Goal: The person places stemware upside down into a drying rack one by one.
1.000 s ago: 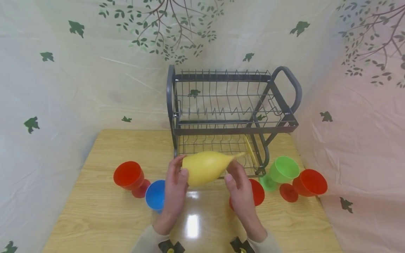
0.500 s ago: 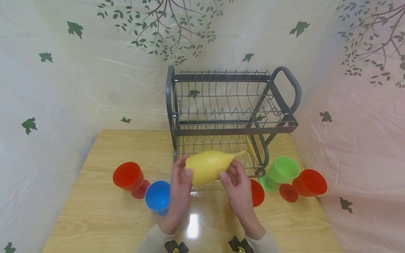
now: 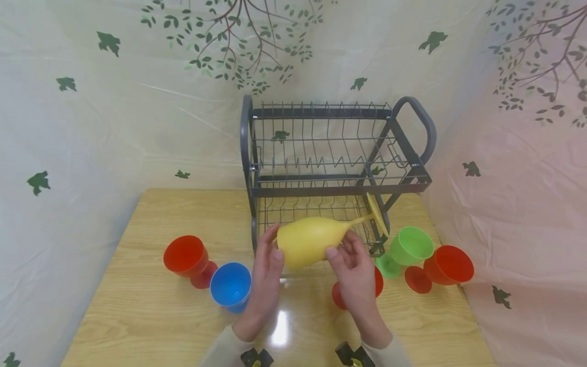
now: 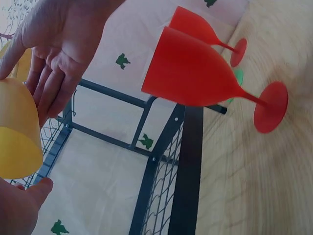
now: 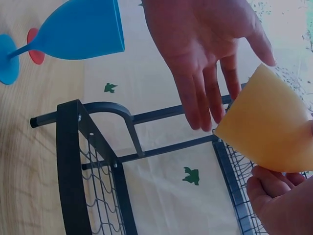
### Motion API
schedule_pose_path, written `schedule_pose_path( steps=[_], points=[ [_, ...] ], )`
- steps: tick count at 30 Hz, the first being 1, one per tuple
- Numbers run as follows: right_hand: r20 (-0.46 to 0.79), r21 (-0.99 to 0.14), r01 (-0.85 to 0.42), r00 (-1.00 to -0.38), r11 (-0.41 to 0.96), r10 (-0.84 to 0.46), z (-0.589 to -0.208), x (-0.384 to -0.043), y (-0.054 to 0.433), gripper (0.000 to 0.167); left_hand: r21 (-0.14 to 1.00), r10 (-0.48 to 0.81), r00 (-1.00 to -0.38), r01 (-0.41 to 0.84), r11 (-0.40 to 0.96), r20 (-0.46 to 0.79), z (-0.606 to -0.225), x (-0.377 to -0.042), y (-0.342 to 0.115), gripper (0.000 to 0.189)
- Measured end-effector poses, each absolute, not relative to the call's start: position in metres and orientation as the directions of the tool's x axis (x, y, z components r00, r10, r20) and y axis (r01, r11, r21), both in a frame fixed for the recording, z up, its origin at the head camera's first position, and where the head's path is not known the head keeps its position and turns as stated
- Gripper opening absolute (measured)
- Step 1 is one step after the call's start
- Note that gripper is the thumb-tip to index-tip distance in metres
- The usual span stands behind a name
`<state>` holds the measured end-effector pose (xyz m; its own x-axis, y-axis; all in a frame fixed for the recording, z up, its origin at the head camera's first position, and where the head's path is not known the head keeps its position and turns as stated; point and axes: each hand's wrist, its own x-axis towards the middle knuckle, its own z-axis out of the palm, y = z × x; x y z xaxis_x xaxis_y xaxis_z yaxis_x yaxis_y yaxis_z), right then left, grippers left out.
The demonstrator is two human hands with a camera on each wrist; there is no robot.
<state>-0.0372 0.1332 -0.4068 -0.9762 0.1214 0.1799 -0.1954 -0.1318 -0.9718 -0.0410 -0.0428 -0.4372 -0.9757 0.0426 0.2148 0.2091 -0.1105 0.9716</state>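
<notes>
A yellow plastic goblet (image 3: 312, 242) lies sideways in the air between both hands, its bowl to the left and its stem and round foot to the right. My left hand (image 3: 263, 285) holds the bowl by the rim end, thumb in front. My right hand (image 3: 357, 283) holds the bowl near the stem; its thumb lies on the near side. In the right wrist view the left hand's fingers (image 5: 195, 100) extend fairly straight beside the rim. Behind the goblet is the lower tier of a dark two-tier dish rack (image 3: 316, 191).
On the wooden table (image 3: 174, 326) stand a red goblet (image 3: 185, 255) and a blue goblet (image 3: 231, 285) at left. At right are a green goblet (image 3: 411, 246), a red goblet (image 3: 449, 265), and another red goblet (image 3: 378, 282) partly behind the right hand. A leaf-printed curtain (image 3: 202, 132) surrounds the table.
Both hands have moved a little to the right with the yellow goblet. Its foot now shows face-on beyond the rack's lower right side. The rack and other goblets have stayed in place.
</notes>
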Motion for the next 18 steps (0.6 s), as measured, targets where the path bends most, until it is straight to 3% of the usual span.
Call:
schedule_pose_path(
  steps=[3, 6, 11, 18],
  points=[
    [0.190, -0.965, -0.210, -0.972, -0.156, 0.134, -0.404, -0.037, 0.135, 0.048, 0.951, 0.045, -0.953, 0.295, -0.095, 0.300, -0.437, -0.042, -0.045, 0.051],
    [0.184, -0.967, -0.207, -0.970, -0.150, 0.157, -0.401, -0.037, 0.139, 0.047, 0.888, 0.035, -0.888, 0.458, -0.035, 0.459, -0.437, -0.046, -0.048, 0.052],
    [0.194, -0.973, -0.214, -0.962, -0.091, 0.191, -0.396, -0.036, 0.148, 0.046, 0.688, 0.002, -0.694, 0.713, 0.133, 0.720, -0.430, -0.057, -0.054, 0.058],
    [0.185, -0.979, -0.199, -0.954, -0.040, 0.236, -0.387, -0.033, 0.160, 0.044, 0.443, 0.056, -0.490, 0.826, 0.348, 0.870, -0.408, -0.069, -0.065, 0.063]
  ],
)
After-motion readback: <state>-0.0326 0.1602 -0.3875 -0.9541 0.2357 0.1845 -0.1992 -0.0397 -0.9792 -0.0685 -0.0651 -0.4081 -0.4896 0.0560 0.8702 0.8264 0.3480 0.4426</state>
